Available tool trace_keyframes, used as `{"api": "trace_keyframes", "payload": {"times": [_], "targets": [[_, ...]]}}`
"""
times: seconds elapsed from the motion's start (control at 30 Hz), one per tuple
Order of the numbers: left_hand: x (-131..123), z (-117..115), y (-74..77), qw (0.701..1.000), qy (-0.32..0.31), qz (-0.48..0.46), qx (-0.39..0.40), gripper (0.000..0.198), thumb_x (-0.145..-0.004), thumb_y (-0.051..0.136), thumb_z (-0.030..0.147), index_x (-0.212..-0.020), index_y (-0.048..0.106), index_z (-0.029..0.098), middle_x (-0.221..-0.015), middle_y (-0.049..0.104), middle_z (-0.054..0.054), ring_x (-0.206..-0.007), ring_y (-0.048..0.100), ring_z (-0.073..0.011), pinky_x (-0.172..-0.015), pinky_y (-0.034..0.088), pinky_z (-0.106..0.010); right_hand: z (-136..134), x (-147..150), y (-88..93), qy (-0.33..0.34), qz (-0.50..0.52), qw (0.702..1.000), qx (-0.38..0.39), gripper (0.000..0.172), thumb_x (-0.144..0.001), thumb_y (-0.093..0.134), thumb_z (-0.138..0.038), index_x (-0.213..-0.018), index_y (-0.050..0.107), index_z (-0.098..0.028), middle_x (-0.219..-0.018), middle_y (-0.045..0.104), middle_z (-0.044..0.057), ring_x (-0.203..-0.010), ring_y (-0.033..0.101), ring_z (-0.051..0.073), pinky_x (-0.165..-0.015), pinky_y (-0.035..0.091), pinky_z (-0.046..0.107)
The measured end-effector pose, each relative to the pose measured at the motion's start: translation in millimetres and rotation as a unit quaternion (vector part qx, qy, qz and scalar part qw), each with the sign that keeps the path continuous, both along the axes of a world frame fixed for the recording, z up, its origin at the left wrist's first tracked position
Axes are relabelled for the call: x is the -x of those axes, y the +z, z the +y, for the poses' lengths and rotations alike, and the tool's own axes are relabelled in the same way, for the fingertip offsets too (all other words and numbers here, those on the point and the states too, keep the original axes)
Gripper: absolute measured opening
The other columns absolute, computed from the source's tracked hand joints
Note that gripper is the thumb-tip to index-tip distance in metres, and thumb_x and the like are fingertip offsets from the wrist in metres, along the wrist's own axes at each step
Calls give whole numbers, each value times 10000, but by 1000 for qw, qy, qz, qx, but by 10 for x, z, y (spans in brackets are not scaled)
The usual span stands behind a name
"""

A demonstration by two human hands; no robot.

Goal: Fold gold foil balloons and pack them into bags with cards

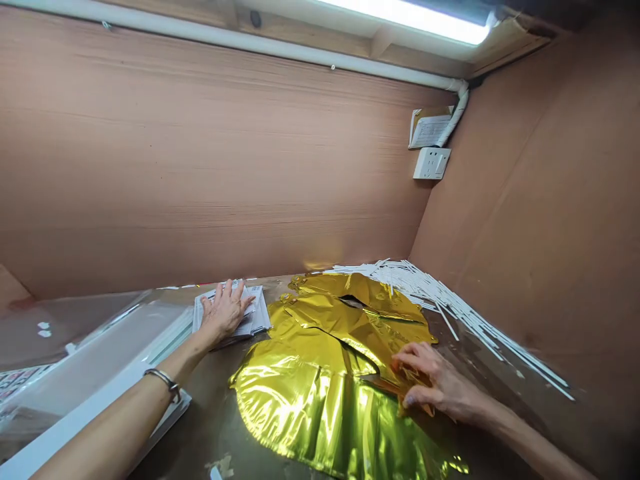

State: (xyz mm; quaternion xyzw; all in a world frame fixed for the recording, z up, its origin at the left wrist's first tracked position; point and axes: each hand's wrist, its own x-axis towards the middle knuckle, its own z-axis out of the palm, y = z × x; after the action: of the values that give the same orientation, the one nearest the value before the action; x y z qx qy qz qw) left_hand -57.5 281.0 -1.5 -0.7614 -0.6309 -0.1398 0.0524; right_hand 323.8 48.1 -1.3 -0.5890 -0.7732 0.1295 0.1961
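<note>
Gold foil balloons (320,373) lie flat and overlapping on the table (210,407); they look light, limp, slippery and quick to crease, so a seam edge seems the safest hold. The right hand (435,387) pinches one such edge with curled fingers (410,365). Farther back, the left hand (225,310) rests spread flat on a stack of white cards (257,313), gripping nothing, with white straws (450,300) beyond.

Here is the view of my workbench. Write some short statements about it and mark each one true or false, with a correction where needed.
1. The left hand lies flat on a stack of white packets. True.
2. The right hand touches the white sticks. False: it is on the gold foil; the sticks lie apart, behind it.
3. A bracelet is on the left wrist. True.
4. The clear plastic bags lie to the right of the foil. False: they lie to its left.
</note>
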Motion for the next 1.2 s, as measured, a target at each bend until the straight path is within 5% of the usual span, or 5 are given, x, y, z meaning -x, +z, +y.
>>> {"api": "trace_keyframes", "payload": {"times": [0.17, 0.33, 0.8, 1.0, 1.2], "targets": [[-702, -613, 253, 981, -164, -83, -60, 458, -832, 407, 382, -1214, 413, 130, -1310, 360, -156, -1220, 290, -238, -990, 218, -410, -114, 119, -321, -26, 3, 993, -119, 178, -819, 478, -210, -683, 589, -182, -701, 545, 21, -717, 494, 162, -650, 387, 287], [-1427, -1332, 227, 888, -418, -177, 72, 724, -606, 674, 423, -1247, 392, 241, -1291, 423, -89, -1223, 299, -264, -1019, 100, -451, -26, 46, 115, 57, -128, 952, -271, 242, -822, 335, -75, -733, 548, -147, -712, 540, 54, -702, 442, 170, -693, 334, 330], [-935, -1246, 906, 966, -237, -96, 45, 117, -670, 552, 235, -638, 660, 205, -487, 506, 51, -545, 487, -98, -531, 312, -166, -168, 101, 1736, 146, -290, 874, -362, 224, -856, 400, -258, -753, 588, -193, -613, 475, 7, -580, 388, 134, -592, 299, 290], [-455, -1273, 687, 988, -139, -60, -16, 202, -722, 448, 130, -655, 627, 193, -696, 615, -49, -756, 536, -194, -730, 353, -294, -255, 312, 1488, 182, -240, 889, -345, 203, -854, 386, -174, -794, 580, -182, -658, 516, 27, -612, 432, 141, -613, 320, 302], [-293, -1530, 220, 989, -23, -121, -85, 311, -707, 391, 18, -882, 602, 163, -1146, 509, -128, -1108, 381, -277, -904, 292, -428, -529, 570, 486, 185, -202, 880, -389, 239, -809, 383, -75, -746, 589, -178, -663, 570, 60, -632, 509, 179, -628, 375, 351]]}}
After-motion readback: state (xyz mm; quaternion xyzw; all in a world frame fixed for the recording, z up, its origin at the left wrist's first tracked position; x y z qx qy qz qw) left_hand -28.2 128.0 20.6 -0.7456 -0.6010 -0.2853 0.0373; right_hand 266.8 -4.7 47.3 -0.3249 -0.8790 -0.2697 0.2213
